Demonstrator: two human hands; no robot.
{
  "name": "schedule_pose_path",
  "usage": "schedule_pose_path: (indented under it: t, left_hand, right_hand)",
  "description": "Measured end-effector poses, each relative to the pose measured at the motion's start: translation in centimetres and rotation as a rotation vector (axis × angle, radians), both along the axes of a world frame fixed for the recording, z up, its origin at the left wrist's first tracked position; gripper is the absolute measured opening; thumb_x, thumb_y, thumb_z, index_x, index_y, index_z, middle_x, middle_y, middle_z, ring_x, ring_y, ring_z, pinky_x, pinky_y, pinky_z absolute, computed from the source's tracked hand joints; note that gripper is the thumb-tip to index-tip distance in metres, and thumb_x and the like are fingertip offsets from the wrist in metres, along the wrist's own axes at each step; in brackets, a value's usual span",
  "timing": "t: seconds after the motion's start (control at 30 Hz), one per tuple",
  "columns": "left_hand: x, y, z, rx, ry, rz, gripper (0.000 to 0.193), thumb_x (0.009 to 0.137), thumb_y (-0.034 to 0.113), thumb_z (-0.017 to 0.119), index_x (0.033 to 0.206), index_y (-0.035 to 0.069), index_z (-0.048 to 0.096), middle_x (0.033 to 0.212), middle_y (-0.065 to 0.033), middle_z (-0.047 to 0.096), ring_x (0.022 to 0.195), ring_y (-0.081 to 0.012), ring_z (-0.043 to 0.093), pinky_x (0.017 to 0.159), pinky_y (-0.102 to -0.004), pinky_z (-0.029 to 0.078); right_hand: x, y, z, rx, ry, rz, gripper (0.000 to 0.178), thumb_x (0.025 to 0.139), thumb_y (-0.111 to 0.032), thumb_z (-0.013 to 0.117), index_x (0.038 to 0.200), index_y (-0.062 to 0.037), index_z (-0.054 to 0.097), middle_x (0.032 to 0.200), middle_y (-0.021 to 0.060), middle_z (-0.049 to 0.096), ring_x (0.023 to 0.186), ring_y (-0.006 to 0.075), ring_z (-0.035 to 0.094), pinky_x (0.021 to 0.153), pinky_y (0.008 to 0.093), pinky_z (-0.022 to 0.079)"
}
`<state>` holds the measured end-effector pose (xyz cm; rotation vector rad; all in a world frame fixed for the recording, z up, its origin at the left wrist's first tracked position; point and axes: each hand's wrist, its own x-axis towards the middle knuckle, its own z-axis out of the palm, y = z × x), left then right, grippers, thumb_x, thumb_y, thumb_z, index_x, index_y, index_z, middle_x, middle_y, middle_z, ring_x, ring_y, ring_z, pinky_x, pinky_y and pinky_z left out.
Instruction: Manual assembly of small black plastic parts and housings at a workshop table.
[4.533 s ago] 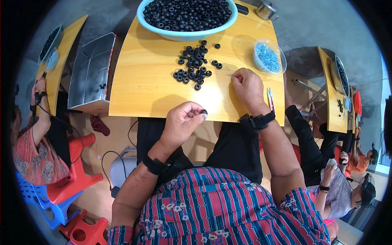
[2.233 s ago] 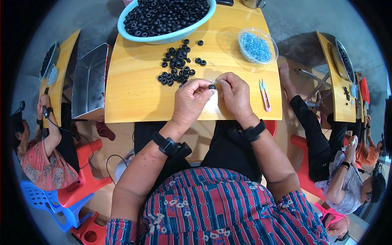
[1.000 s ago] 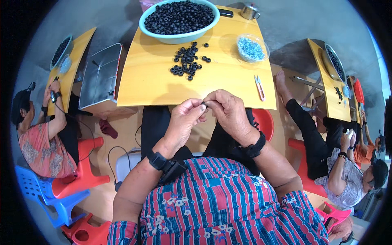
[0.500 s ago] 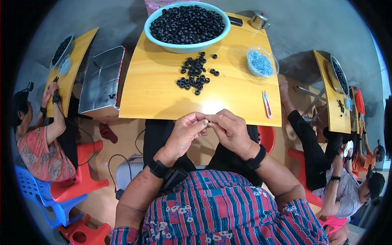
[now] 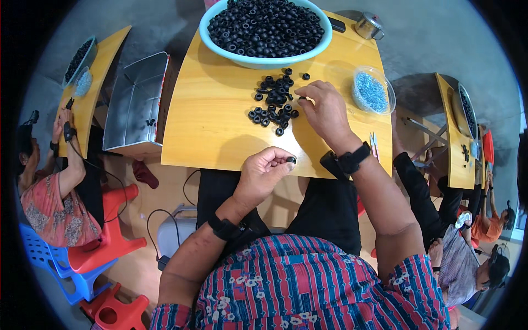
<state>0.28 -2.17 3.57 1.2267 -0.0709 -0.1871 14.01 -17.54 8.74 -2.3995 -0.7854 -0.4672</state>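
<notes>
On the yellow table (image 5: pixel 220 121), a wide pale-blue basin (image 5: pixel 264 55) heaped with black rings sits at the far edge, and a loose pile of black rings (image 5: pixel 275 102) lies on the bare surface just in front of it, near the middle. A small clear bowl of blue beads (image 5: pixel 373 91) stands towards the right edge, with a metal cup (image 5: pixel 368 25) at the far right corner and a dark flat thing beside the basin. A thin pink-handled tool (image 5: pixel 374 144) lies near the right edge, close to the right wrist.

The right hand (image 5: pixel 324 107) rests palm down on the table, fingertips touching the right side of the pile; its fingers are loosely spread, and whether they pinch a ring I cannot tell, since the hand covers that spot.

The left hand (image 5: pixel 264 175) hangs just off the near edge of the table, over the lap, with fingers curled in and thumb and forefinger pressed on a single black ring (image 5: pixel 290 160). The ring seems to face its hole roughly sideways, though it is too small to be sure, and being round it shows no clear long axis.

An open metal box (image 5: pixel 137 104) stands left of the table, between it and another yellow table (image 5: pixel 93 88) where another person works.
</notes>
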Motion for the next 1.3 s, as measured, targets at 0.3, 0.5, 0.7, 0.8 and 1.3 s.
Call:
schedule_pose_path:
  t: [0.3, 0.5, 0.7, 0.8, 1.3]
  left_hand:
    - [-0.7, 0.4, 1.0, 0.081, 0.045, -0.03, 0.014, 0.087, 0.006, 0.06, 0.1, 0.001, 0.062, 0.093, 0.0012, 0.062, 0.088, -0.0046, 0.056, 0.08, -0.0225, 0.046]
    - [-0.6, 0.6, 1.0, 0.032, 0.036, -0.032, 0.014, 0.087, 0.006, 0.06, 0.1, 0.001, 0.061, 0.094, 0.0012, 0.062, 0.089, -0.0047, 0.056, 0.081, -0.0227, 0.046]
    - [-0.6, 0.3, 0.6, 0.038, -0.023, 0.015, 0.013, 0.088, 0.003, 0.061, 0.1, -0.002, 0.06, 0.09, -0.0012, 0.061, 0.083, -0.0057, 0.056, 0.077, -0.0214, 0.048]
    - [-1.1, 0.5, 0.6, -0.019, -0.005, 0.022, 0.014, 0.088, 0.003, 0.061, 0.101, -0.002, 0.06, 0.091, -0.0009, 0.061, 0.083, -0.0055, 0.055, 0.078, -0.0214, 0.047]
    - [-6.4, 0.3, 4.4, 0.069, -0.071, -0.001, 0.018, 0.091, 0.013, 0.061, 0.104, 0.001, 0.061, 0.089, 0.0006, 0.061, 0.081, -0.0052, 0.057, 0.075, -0.0214, 0.048]
  right_hand:
    - [1.8, 1.9, -1.0, -0.059, 0.064, -0.045, 0.01, 0.068, -0.002, 0.063, 0.077, -0.0058, 0.066, 0.073, 0.013, 0.065, 0.073, 0.0335, 0.06, 0.072, 0.0426, 0.048]
    - [2.2, 2.2, -1.6, -0.102, 0.101, -0.064, 0.01, 0.066, -0.001, 0.067, 0.075, -0.0046, 0.065, 0.071, 0.0115, 0.065, 0.072, 0.0305, 0.062, 0.07, 0.0406, 0.048]
    - [1.5, 1.8, -1.0, -0.129, -0.085, 0.001, 0.017, 0.067, 0.002, 0.06, 0.081, -0.0064, 0.065, 0.075, 0.013, 0.063, 0.076, 0.034, 0.06, 0.069, 0.0432, 0.047]
    - [-0.9, 1.0, 0.8, 0.044, -0.074, 0.036, 0.022, 0.074, 0.002, 0.059, 0.093, -0.0061, 0.067, 0.08, 0.0142, 0.062, 0.082, 0.0318, 0.06, 0.073, 0.0403, 0.047]
    - [-14.7, -3.0, 1.7, 1.091, 1.168, 0.265, 0.02, 0.089, -0.003, 0.059, 0.108, 0.0008, 0.064, 0.098, 0.0076, 0.066, 0.085, 0.0144, 0.063, 0.083, 0.0292, 0.051]
